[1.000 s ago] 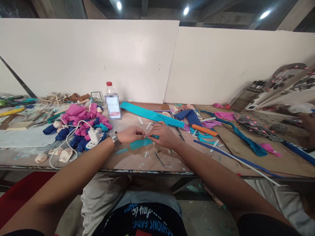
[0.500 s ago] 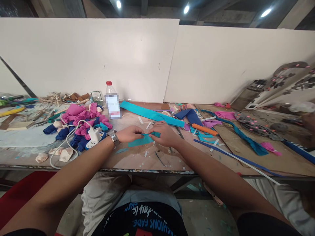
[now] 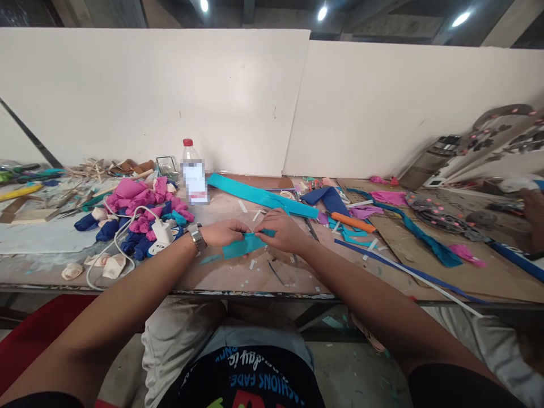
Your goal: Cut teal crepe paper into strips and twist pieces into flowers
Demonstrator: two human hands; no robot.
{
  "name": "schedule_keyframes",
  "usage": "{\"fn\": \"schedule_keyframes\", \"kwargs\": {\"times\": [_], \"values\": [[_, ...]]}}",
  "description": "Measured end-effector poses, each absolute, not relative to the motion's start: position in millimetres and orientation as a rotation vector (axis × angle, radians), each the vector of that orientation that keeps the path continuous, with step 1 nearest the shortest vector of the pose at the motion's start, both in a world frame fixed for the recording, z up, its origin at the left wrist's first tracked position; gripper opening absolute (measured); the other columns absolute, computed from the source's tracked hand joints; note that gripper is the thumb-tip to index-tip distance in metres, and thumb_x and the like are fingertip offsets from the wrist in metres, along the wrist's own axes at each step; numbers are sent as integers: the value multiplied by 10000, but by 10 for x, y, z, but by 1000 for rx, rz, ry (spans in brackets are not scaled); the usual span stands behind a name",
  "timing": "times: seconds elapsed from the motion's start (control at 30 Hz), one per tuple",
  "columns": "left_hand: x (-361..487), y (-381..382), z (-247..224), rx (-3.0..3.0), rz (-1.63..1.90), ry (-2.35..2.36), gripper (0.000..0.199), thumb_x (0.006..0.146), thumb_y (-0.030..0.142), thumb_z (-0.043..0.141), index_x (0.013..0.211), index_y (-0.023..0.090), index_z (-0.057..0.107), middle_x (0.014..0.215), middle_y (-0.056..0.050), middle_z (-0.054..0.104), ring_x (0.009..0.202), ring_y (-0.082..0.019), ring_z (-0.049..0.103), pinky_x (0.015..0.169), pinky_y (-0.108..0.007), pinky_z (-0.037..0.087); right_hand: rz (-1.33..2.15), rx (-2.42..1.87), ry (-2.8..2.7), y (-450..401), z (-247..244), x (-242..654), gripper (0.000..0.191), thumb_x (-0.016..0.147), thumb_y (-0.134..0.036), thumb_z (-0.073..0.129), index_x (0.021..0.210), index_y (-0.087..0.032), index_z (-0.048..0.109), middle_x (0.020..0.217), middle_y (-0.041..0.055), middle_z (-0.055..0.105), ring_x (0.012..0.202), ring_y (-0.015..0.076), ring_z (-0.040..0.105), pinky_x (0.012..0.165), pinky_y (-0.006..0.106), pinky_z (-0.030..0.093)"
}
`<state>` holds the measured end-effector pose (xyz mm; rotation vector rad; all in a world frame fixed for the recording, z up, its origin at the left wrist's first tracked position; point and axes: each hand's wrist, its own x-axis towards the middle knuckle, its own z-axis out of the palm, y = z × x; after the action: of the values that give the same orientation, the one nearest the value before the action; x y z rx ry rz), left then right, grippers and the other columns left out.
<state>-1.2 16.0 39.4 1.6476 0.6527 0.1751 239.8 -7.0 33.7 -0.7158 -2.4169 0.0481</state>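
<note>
A small piece of turquoise crepe paper [image 3: 242,247] is stretched between my two hands, just above the table. My left hand [image 3: 225,233], with a metal watch [image 3: 197,237] on its wrist, pinches the paper's upper edge between thumb and fingers. From the right side, my right hand [image 3: 283,231] grips the same edge, its fingertips close to the left ones. Behind the hands lies a long turquoise crepe paper strip [image 3: 250,194]. Small white strips [image 3: 242,207] are scattered around.
On the left sit pink and navy crepe paper bundles [image 3: 136,207], a white charger [image 3: 162,230] with cable, and a bottle [image 3: 188,148] behind a phone [image 3: 195,181]. Rightward lie an orange-handled tool [image 3: 352,222], a dark teal strip [image 3: 416,235] and cardboard [image 3: 480,277]. Another person's hand [image 3: 533,209] shows far right.
Both hands keep their pinch on the turquoise paper, with only slight finger movement. The paper's lower part hangs a little differently. Far right, the other person's hand has shifted.
</note>
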Motion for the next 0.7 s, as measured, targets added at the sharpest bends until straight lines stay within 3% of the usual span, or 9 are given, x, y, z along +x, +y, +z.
{"fn": "schedule_keyframes", "kwargs": {"times": [0.13,0.27,0.5,0.7], "values": [[-17,157,392,1544,177,635,281,735,227,622,972,169,761,902,-56,801,782,-227,742,768,-338,583,-18,-660,-2393,-56,316,2400,100,959,-262,694,935,-244,789,901,39,806,899,216,720,878,403,397],[-24,158,377,1521,326,742,270,837,387,682,964,160,755,968,-81,803,813,-227,741,812,-348,582,-87,-623,-2403,-60,328,2395,124,979,-264,666,936,-247,782,903,38,806,893,216,715,880,414,389],[-19,158,376,1555,254,688,367,845,536,746,909,175,732,825,-68,792,699,-201,726,723,-326,569,-58,-684,-2436,-86,348,2396,185,1003,-337,620,950,-258,778,926,52,807,908,230,706,914,441,382],[-4,142,410,1804,298,744,441,905,583,645,918,147,709,797,-60,756,677,-168,648,648,-271,484,-32,-702,-2438,-88,350,2395,192,1003,-352,629,946,-247,779,923,57,804,896,231,701,932,440,368]]}}
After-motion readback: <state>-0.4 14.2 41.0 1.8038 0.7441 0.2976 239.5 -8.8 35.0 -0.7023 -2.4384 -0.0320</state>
